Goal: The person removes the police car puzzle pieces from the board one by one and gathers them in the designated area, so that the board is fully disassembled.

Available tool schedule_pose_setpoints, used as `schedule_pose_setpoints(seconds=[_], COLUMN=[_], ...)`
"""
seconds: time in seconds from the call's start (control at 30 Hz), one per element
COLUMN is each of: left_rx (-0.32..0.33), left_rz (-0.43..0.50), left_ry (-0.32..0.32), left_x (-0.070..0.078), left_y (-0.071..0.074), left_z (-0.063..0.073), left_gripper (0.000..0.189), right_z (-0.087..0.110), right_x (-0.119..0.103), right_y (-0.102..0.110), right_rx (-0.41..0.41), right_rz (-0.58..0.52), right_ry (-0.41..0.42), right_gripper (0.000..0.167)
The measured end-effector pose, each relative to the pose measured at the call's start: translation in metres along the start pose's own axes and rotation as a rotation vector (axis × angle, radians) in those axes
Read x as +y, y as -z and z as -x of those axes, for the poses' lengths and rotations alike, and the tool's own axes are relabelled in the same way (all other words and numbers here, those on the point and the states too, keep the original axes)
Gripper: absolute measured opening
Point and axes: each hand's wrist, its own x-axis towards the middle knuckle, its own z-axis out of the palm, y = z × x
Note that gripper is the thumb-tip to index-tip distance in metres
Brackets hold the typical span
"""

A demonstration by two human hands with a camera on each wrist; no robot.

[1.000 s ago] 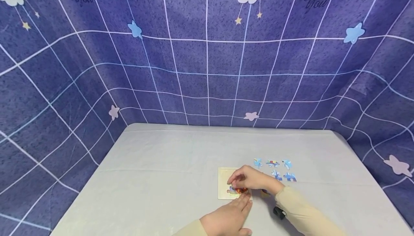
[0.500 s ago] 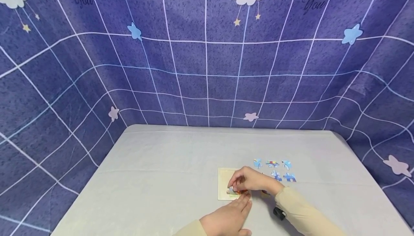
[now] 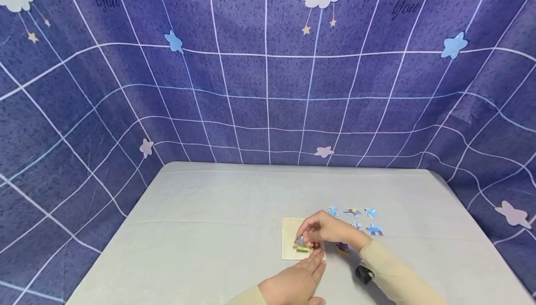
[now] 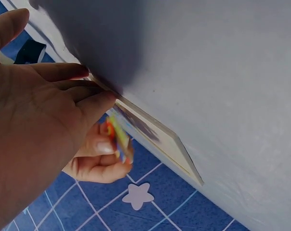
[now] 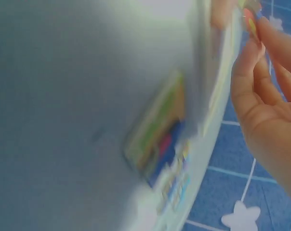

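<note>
A cream jigsaw tray (image 3: 288, 235) lies flat on the table, with a printed area showing at its near right corner. Fingers straight, my left hand (image 3: 295, 281) rests its fingertips on the tray's near right edge. Above the tray, my right hand (image 3: 328, 227) pinches a colourful jigsaw piece (image 4: 117, 138) between thumb and fingers. In the left wrist view that piece is tilted on edge and apart from the tray. The right wrist view catches only part of the pinched piece at its top edge. The right hand hides much of the tray in the head view.
Several loose blue jigsaw pieces (image 3: 374, 229) lie to the right of the tray. Another piece (image 3: 342, 248), dark with a yellow edge, sits under the right wrist. A black wrist camera (image 3: 364, 274) is on the right sleeve. A blue patterned curtain (image 3: 268, 72) surrounds the table (image 3: 201, 230).
My right hand has risen slightly and tilted the pinched piece up, so more of the green and red print beneath shows. My left hand has stayed in place.
</note>
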Motion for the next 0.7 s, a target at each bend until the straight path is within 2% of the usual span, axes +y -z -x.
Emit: schedule_pose_setpoints(seconds=[0.23,0.5,0.7], left_rx=[0.007,-0.001,-0.004], left_rz=[0.007,0.027,0.037], left_ry=[0.016,0.029,0.038], left_x=[0.002,0.003,0.003], left_y=[0.002,0.001,0.002], left_z=[0.000,0.000,0.001], left_gripper=[0.073,0.073,0.072], right_z=[0.020,0.064,0.092], right_x=[-0.006,0.004,0.012], right_y=[0.028,0.054,0.063], right_rx=[0.080,0.084,0.077], right_rz=[-0.041,-0.039,-0.032], right_ry=[-0.045,-0.073,-0.080], right_gripper=[0.019,0.019,0.019])
